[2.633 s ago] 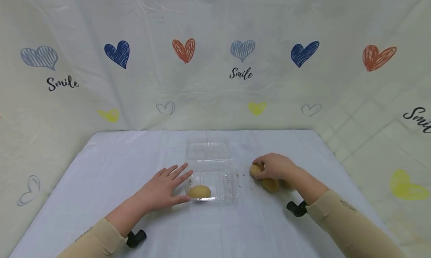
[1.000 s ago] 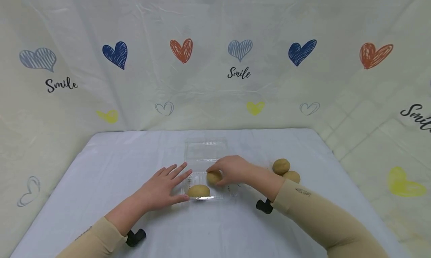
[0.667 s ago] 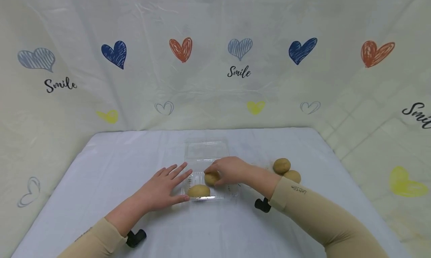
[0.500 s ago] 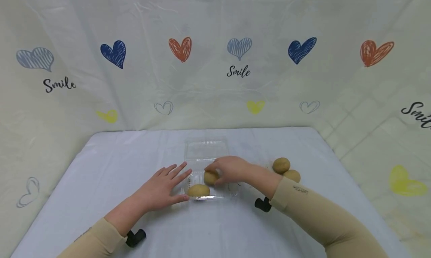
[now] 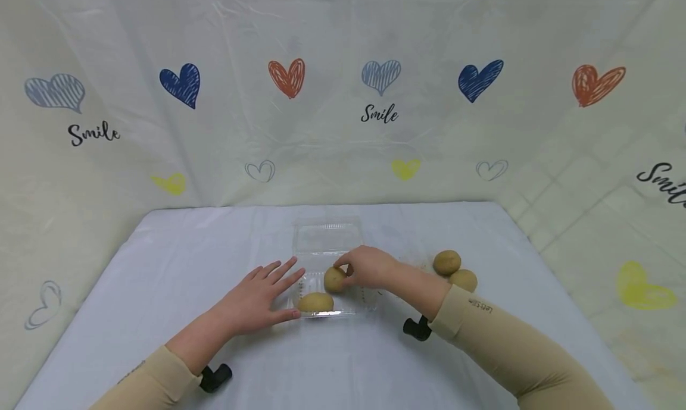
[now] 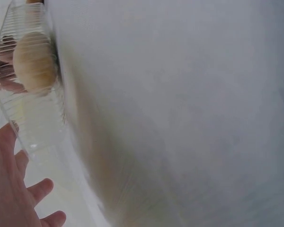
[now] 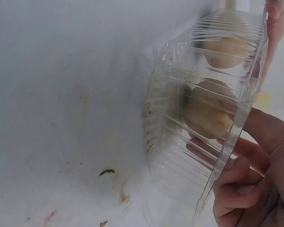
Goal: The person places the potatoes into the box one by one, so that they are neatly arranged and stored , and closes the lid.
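Note:
A clear plastic clamshell container (image 5: 348,307) lies with its lid folded back on the table. One potato (image 5: 316,303) sits at its front left. A second potato (image 5: 334,280) stands behind it inside the container, with the thumb and curled fingers of my right hand (image 5: 370,267) at its right side and top. Through the clear wall in the right wrist view, thumb and fingers reach over the rim to this potato (image 7: 209,111). My left hand (image 5: 252,306) is spread at the container's left edge, fingertips touching or close to the rim (image 6: 12,124).
Two more potatoes (image 5: 447,262) lie on the white cloth (image 5: 332,362) to the right, beyond the right forearm. Small dark crumbs (image 7: 107,171) and brown smears mark the cloth beside the container. A curtain printed with hearts (image 5: 332,142) hangs behind the table.
My right hand has carried a potato from the group on the right into the container. Over the last half second the hand has eased slightly rightward, showing more of the potato. The left hand stays put.

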Available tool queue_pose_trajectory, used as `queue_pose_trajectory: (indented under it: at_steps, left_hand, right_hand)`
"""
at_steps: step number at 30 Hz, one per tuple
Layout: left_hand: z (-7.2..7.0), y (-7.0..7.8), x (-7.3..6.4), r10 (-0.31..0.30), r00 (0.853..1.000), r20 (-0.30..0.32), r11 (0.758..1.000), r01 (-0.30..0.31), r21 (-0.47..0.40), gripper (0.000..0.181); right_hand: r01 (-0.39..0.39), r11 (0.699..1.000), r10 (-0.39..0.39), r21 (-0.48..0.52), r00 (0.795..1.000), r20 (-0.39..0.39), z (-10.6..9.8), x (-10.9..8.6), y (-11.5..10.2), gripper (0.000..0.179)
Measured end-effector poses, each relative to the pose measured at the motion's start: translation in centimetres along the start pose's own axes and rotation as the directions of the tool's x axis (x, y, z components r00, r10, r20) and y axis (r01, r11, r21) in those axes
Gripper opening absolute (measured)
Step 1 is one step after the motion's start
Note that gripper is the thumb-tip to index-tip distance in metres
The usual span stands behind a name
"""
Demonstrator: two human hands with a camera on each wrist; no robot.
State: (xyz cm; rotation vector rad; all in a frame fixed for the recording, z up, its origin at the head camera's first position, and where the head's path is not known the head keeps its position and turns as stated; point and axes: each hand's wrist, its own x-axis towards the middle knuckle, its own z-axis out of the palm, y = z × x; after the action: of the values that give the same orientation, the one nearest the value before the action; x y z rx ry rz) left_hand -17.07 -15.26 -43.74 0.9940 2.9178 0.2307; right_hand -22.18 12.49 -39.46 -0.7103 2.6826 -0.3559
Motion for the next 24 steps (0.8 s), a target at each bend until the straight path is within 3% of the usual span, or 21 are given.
queue_pose_trajectory:
  at_steps: [9,15,24]
  left_hand:
    - [-0.1,0.1,0.0,-0.001,1.000,0.002,1.000,0.001,-0.003,0.085]
    - [-0.1,0.1,0.0,0.004,1.000,-0.004,1.000,-0.004,-0.009,0.084]
    - [-0.1,0.1,-0.1,0.004,1.000,-0.008,1.000,-0.004,-0.004,0.087]
  right_hand:
    - [-0.001,0.993,0.001,0.116,1.000,0.002,0.5,0.6,-0.5,0.038]
    - [-0.048,0.974,0.037,0.221,0.998,0.052,0.6,1.1,-1.4,0.041]
    - [-0.041,0.976,0.028,0.214,0.998,0.062,1.3,2.5,-2.7,0.040]
